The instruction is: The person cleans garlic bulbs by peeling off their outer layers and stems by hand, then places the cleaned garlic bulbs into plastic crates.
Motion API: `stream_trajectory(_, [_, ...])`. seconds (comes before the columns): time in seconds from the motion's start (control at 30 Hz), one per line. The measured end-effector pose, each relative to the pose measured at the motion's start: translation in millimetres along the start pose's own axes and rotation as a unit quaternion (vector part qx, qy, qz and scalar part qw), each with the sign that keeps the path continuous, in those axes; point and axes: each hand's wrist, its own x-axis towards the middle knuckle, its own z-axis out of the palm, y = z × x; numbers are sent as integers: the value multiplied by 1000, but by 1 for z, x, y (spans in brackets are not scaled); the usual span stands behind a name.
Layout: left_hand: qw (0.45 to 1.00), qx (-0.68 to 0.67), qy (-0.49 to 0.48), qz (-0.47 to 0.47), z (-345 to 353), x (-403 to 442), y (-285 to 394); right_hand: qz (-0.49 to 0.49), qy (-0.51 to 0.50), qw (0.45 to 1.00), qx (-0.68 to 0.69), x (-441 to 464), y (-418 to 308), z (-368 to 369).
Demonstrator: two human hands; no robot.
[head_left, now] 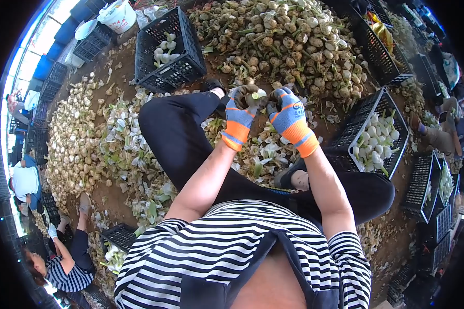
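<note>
My left hand (242,105), in a grey and orange work glove, is closed around a garlic bulb (259,95) whose pale, greenish cut end pokes out toward the right. Close beside it, my right hand (285,109) wears a matching glove. Its fingers are curled in with the thumb near the bulb, and whatever lies inside them is hidden. Just beyond both hands rises a big heap of unpeeled garlic bulbs (299,49). Below them, peeled skins and leaf scraps (258,157) cover the ground between my legs.
A black crate (162,77) with a few peeled bulbs stands front left. Another crate (397,149), holding many white bulbs, sits by my right knee. A pale bulb pile (75,149) spreads at left. People work at left, including a seated person (69,268); more crates (423,185) stand right.
</note>
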Motion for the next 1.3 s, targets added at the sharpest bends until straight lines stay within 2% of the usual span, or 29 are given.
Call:
stream_trajectory(0.03, [998, 49, 30, 11, 3, -1, 5, 11, -4, 1000, 4, 2, 3, 2])
stream_trajectory(0.1, [999, -7, 49, -22, 7, -6, 18, 33, -13, 999, 10, 9, 17, 7])
stream_trajectory(0.13, [997, -35, 59, -39, 11, -8, 26, 25, 45, 999, -14, 12, 27, 13])
stream_trajectory(0.17, [997, 34, 51, -48, 15, -9, 35, 51, 54, 997, -1, 14, 42, 20])
stream_trajectory(0.23, [993, -51, 60, -90, 1, -5, 17, 87, 60, 994, 9, 15, 65, 24])
stream_trajectory(0.27, [987, -94, 64, -111, -7, -4, 7, 135, 53, 989, -10, 14, 77, 30])
stream_trajectory(0.33, [981, -150, 41, -118, 5, 0, 19, 146, 15, 984, -105, 7, 88, 31])
stream_trajectory(0.37, [976, -182, 38, -114, 1, 5, 14, 200, -111, 966, -120, 8, 94, 31])
stream_trajectory(0.4, [970, -214, 36, -110, -1, 8, 13, 251, -235, 930, -132, 11, 97, 29])
stream_trajectory(0.43, [942, -297, 55, -145, -4, 10, 13, 296, -356, 875, -141, 12, 102, 27])
stream_trajectory(0.53, [891, -411, 51, -185, -10, 19, 11, 295, -412, 847, -161, -21, 171, 80])
stream_trajectory(0.57, [870, -430, 117, -213, -21, 25, -2, 317, -374, 858, -153, -19, 176, 86])
stream_trajectory(0.67, [879, -271, 287, -266, -37, 27, -25, 329, -252, 900, -139, 7, 193, 115])
stream_trajectory(0.7, [861, -278, 324, -276, -32, 29, -22, 315, -216, 913, -140, 23, 203, 129])
stream_trajectory(0.73, [858, -281, 320, -287, -36, 31, -25, 299, -179, 927, -140, 42, 202, 137])
stream_trajectory(0.77, [860, -274, 318, -288, -42, 34, -26, 306, -204, 926, -89, 63, 204, 140])
stream_trajectory(0.83, [862, -281, 311, -285, -46, 52, -15, 295, -233, 920, -107, 86, 231, 176])
stream_trajectory(0.93, [886, -258, 337, -189, -60, 87, 3, 303, -311, 889, -143, 109, 244, 197])
stream_trajectory(1.0, [891, -226, 350, -180, -68, 106, 6, 305, -331, 879, -160, 110, 244, 194])
stream_trajectory(1.07, [880, -218, 377, -188, -59, 113, 4, 341, -254, 899, -103, 80, 256, 210])
stream_trajectory(1.1, [893, -207, 336, -215, -70, 109, -11, 325, -198, 925, -13, 54, 279, 230])
stream_trajectory(1.13, [896, -185, 339, -218, -71, 106, -30, 372, -149, 916, 30, 44, 252, 211])
stream_trajectory(1.17, [927, -155, 253, -230, -44, 105, -30, 356, -89, 898, 244, 24, 261, 226])
stream_trajectory(1.2, [949, -126, 165, -235, -10, 103, -23, 367, -33, 877, 307, 7, 266, 243])
stream_trajectory(1.23, [949, -169, 48, -261, 9, 95, -20, 366, -1, 816, 448, 7, 233, 212])
stream_trajectory(1.27, [947, -164, 8, -275, 29, 87, -11, 360, 42, 760, 539, 3, 220, 208])
stream_trajectory(1.3, [964, -128, 12, -235, 30, 79, -14, 322, 49, 720, 613, 5, 196, 177])
